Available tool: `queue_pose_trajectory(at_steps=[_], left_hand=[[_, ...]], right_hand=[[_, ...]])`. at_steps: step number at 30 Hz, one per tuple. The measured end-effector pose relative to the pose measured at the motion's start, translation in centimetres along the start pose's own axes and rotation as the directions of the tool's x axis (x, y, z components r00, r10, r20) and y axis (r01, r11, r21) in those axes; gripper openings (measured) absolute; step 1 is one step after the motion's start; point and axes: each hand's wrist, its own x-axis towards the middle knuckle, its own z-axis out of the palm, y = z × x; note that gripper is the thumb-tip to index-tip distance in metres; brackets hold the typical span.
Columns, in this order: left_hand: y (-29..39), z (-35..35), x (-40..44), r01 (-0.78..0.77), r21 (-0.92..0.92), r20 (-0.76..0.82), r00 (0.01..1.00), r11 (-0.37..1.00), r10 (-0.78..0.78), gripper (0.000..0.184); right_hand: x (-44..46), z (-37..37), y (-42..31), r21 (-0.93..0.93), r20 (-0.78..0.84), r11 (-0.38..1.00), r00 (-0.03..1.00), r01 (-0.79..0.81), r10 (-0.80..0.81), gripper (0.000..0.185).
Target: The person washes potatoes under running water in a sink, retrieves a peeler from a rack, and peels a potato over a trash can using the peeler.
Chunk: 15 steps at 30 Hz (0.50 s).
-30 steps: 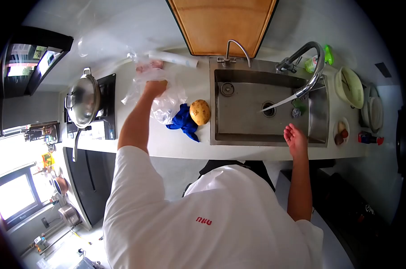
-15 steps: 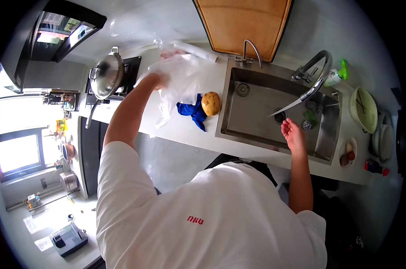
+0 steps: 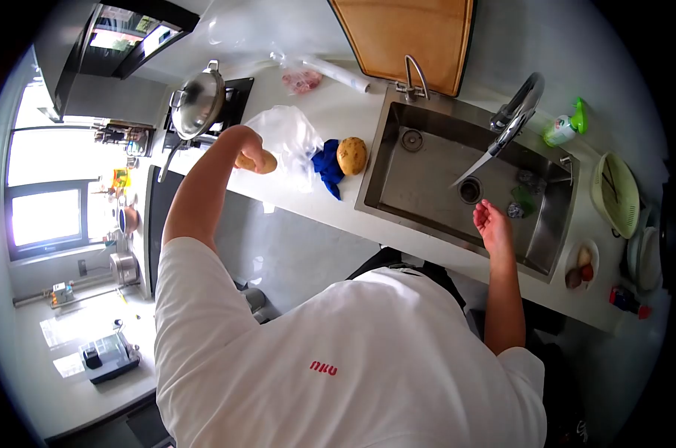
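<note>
A potato (image 3: 263,163) is gripped in my left hand (image 3: 250,146), over the counter's front edge beside the clear plastic bag (image 3: 287,138). To the right of the bag a blue cloth (image 3: 327,168) lies crumpled, touching a second, larger potato (image 3: 351,156). My right hand (image 3: 490,223) is palm up with its fingers curled but apart, holding nothing, over the sink's front side. Just beyond it, water (image 3: 478,167) runs from the large faucet (image 3: 518,112) toward the drain.
A lidded pan (image 3: 198,105) sits on the stove at left. Behind the bag are wrapped meat (image 3: 301,81) and a plastic roll (image 3: 338,75). A cutting board (image 3: 409,41) leans behind the sink (image 3: 435,157). At right are a spray bottle (image 3: 562,131), green basket (image 3: 615,196) and small dish (image 3: 581,263).
My left hand has come out of the plastic bag toward the counter's front edge, now with a potato in it. The view has turned and shifted; my right hand keeps its pose by the sink.
</note>
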Motion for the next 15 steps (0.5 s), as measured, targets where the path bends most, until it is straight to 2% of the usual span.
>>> queue_pose_trajectory(at_steps=[3,5,7,8,9,11,13,15], left_hand=[[-0.6,0.7,-1.2,-0.009,-0.173,-0.211,0.977,0.985,-0.028,0.055],[-0.8,1.3,-1.1,-0.197,-0.489,-0.225,0.97,0.849,0.095,0.053],[-0.2,1.8,-2.0,-0.349,-0.737,-0.282,0.937,0.579,0.205,0.052],[1.3,2.3,-2.1,-0.437,-0.82,-0.321,0.886,0.369,0.335,0.055],[3.7,2.8,-2.8,-0.472,-0.876,-0.37,0.792,0.103,0.485,0.059],[10.5,3.8,-3.4,-0.423,-0.877,-0.47,0.659,-0.228,0.588,0.061],[19.0,4.8,-1.2,-0.101,-0.85,-0.475,0.57,-0.517,0.67,0.06],[27.2,5.2,0.8,0.102,-0.815,-0.453,0.5,-0.57,0.738,0.061]], right_hand=[[-0.4,0.2,-0.3,0.006,0.028,1.0,1.0,-0.008,0.008,0.016],[-0.4,-0.1,-0.3,0.001,0.038,1.0,0.999,-0.016,0.016,0.017],[-0.1,-0.1,-0.4,-0.025,0.068,1.0,0.998,-0.013,0.014,0.017],[0.3,-0.2,-0.3,-0.044,0.088,0.999,0.996,-0.004,0.008,0.017],[0.6,-0.3,-0.2,-0.061,0.1,0.998,0.995,0.009,-0.003,0.018],[1.0,1.1,0.1,-0.054,0.182,0.995,0.981,0.085,-0.074,0.023],[1.4,3.5,-0.3,-0.054,0.28,0.989,0.953,0.136,-0.116,0.038],[1.6,7.0,-0.9,-0.085,0.341,0.975,0.926,0.203,-0.163,0.063]])
